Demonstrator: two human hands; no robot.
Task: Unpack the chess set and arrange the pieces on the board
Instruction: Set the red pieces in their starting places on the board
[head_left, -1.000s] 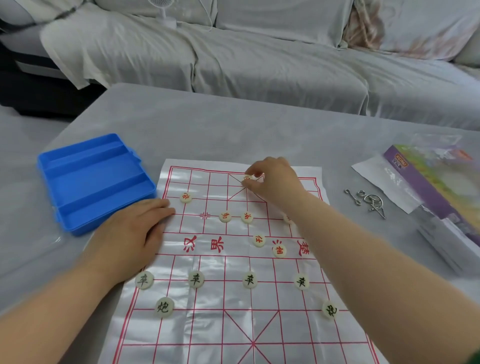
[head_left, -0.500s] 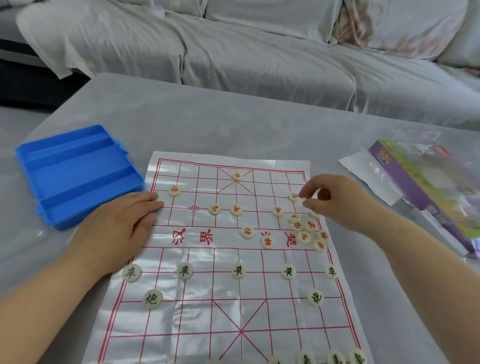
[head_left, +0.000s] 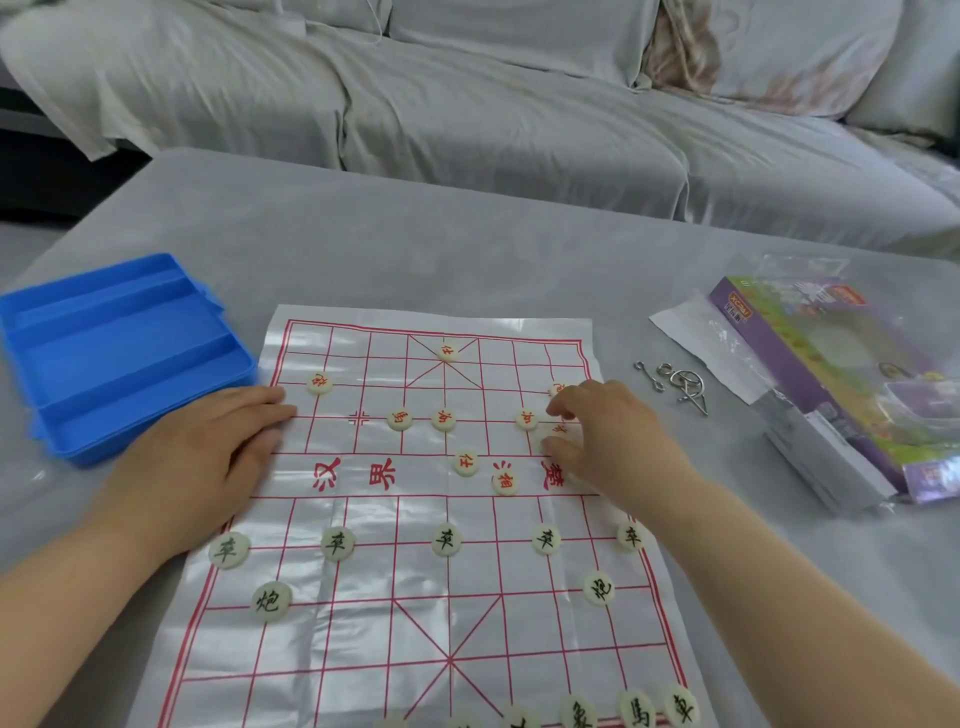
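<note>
A thin plastic chess board, printed with a red grid, lies flat on the grey tabletop; across its middle run the red characters 汉界 on the left and 楚 on the right, the rest of that word hidden under the right hand.

Five black-lettered pieces marked 卒 stand in one row across the near half; two black 炮 pieces sit one row closer, one near each side edge; along the bottom edge more black pieces show, among them 象, 馬 and 車, the others cut off.

On the far half lie red-lettered pieces: a 仕 in the far palace, another 仕 by the river, a 相 beside it, a 馬, and several whose writing is too small to read.

The left hand lies flat and released on the board's left edge; the right hand's grip hovers curled over a cluster of red pieces at the right edge, and whether it pinches one cannot be told.

A blue tray with three troughs sits left of the board; right of it lie metal ring puzzles and a purple box in a clear bag, its label unreadable; a sofa stands behind.
</note>
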